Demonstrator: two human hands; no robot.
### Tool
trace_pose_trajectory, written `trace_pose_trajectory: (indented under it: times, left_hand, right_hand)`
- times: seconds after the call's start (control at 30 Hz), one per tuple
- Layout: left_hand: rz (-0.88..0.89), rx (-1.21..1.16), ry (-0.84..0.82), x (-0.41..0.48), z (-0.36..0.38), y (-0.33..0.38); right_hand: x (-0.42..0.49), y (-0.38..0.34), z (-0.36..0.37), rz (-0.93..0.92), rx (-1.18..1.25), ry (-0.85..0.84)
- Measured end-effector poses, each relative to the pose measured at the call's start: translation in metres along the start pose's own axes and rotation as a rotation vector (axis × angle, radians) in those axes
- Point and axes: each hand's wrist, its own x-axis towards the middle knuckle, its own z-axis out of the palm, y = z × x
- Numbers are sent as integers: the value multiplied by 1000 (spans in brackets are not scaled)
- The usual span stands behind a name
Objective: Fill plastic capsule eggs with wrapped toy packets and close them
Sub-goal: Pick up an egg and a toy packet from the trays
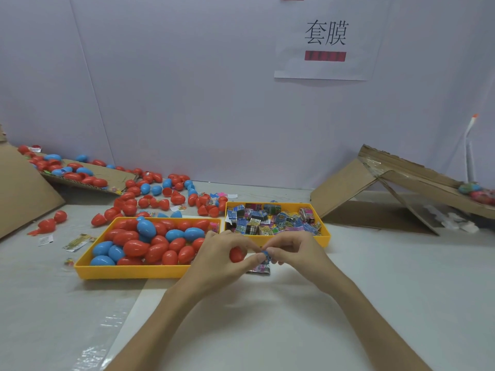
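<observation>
The pale wall panel (187,103) is filling the whole back of the scene, and the white table (375,290) is spreading out in front of it. A folded cardboard ramp (345,188) is leaning on the right, and another cardboard sheet (24,194) is slanting down on the left. Up on the wall a paper sign (325,38) is reading "套膜", with a blurred red bar under it.

Two yellow trays are sitting side by side. The left tray (128,273) is carrying red and blue eggs lying on their sides, long axes pointing every which way. The right tray (325,234) is holding printed toy packets, their lettering too small to read. Loose eggs (160,194) are scattering behind.

Now the hands, meeting just in front of the trays. The left hand (217,253) is curling round a red egg (236,254); so little is showing that I cannot tell its long axis. The right hand (297,250) is pinching a small blue packet (266,255) at its fingertips, right beside the egg. Another packet (258,269) is lying flat on the table underneath.
</observation>
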Motion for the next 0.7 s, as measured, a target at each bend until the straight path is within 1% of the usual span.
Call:
trace_pose_trajectory:
  times: [0.13,0.27,0.4,0.5,0.6,0.7]
  left_hand:
    - [-44,-67,-42,0,0,-1]
    - [-93,-92,-29,2,1,-2]
    - [-139,-132,-2,3,0,-3]
    - [-136,-136,-36,2,0,-2]
    - [-128,-123,-55,2,1,-2]
    - [-122,-125,-57,3,0,-2]
  right_hand:
    - [1,0,3,-25,8,48]
    - [2,0,1,-22,66,104]
    - [1,-2,0,8,91,60]
    - [1,-3,3,32,89,7]
    - [1,-4,6,70,143,-2]
    - [0,-5,6,70,177,-11]
